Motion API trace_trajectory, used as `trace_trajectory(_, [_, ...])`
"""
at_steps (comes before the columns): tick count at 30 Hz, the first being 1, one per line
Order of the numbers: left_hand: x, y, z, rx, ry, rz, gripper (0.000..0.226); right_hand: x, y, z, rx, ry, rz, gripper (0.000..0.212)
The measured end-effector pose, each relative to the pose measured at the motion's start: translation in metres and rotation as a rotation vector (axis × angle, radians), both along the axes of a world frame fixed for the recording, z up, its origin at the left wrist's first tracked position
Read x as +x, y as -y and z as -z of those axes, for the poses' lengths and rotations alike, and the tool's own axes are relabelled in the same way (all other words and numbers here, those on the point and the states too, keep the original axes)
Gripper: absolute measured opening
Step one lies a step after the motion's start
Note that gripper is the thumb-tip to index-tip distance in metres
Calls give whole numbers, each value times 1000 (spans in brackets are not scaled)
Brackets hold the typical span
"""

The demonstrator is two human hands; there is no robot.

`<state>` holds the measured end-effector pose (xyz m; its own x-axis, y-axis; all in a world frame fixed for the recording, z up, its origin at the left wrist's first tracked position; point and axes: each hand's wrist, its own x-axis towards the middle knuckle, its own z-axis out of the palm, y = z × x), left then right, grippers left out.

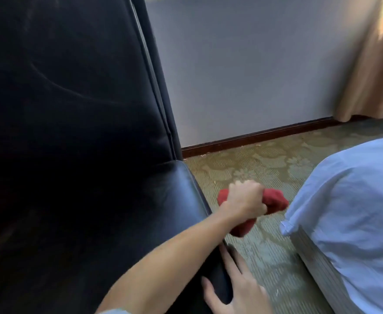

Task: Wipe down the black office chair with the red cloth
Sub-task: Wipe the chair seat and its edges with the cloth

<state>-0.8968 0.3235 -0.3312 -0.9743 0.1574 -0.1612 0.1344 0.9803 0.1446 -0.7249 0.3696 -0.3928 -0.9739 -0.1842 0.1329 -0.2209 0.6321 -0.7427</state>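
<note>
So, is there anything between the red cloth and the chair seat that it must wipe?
Nothing visible. The left hand grips the red cloth above the carpet, just beside the seat edge of the black office chair. The right hand holds that edge nearer the camera, outside the gap.

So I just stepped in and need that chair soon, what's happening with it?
A person is cleaning the black office chair. The left hand grips a bunched red cloth, at this moment out past the seat's right edge, over the carpet, not on the leather. The right hand grips the seat's front corner, probably steadying it. A bed with white sheets stands close by on the right.
</note>
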Motion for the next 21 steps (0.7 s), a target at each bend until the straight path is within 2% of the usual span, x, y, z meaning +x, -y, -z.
trace_trajectory(2, [24, -10, 5, -37, -88, 163, 43, -3, 1, -1, 35, -18, 13, 85])
trace_trajectory(4, [42, 29, -11, 14, -284, 190, 52, -3, 3, -2, 60, -29, 28, 83])
trace_trajectory(5, [54, 58, -22, 38, -351, 107, 54, -3, 2, -3, 61, -23, 28, 83])
trace_trajectory(7, [73, 128, -48, 11, -455, -186, 59, -3, 1, -2, 35, -12, 28, 82])
trace_trajectory(9, [95, 199, -61, -155, -376, -486, 64, -1, 2, -3, 19, 27, 10, 84])
trace_trajectory(11, [110, 237, -56, -54, -193, -669, 50, 0, 3, -6, -12, 48, 3, 84])
trace_trajectory(12, [109, 241, -49, 19, -188, -693, 38, 0, 5, -7, -33, 49, 2, 84])
trace_trajectory(13, [99, 241, -41, 50, -229, -691, 28, -1, 5, -9, -52, 46, 5, 84])
trace_trajectory(14, [82, 236, -35, 40, -259, -680, 28, -2, 5, -9, -64, 37, 10, 82])
trace_trajectory(16, [32, 219, -27, -32, -307, -675, 45, -5, 4, -7, -61, 35, 9, 81])
trace_trajectory(18, [-22, 193, -15, -52, -315, -622, 52, -8, 2, -6, -67, 49, -8, 82])
trace_trajectory(21, [-75, 157, -9, -176, -219, -468, 37, -14, -4, -7, -132, 54, -17, 83])
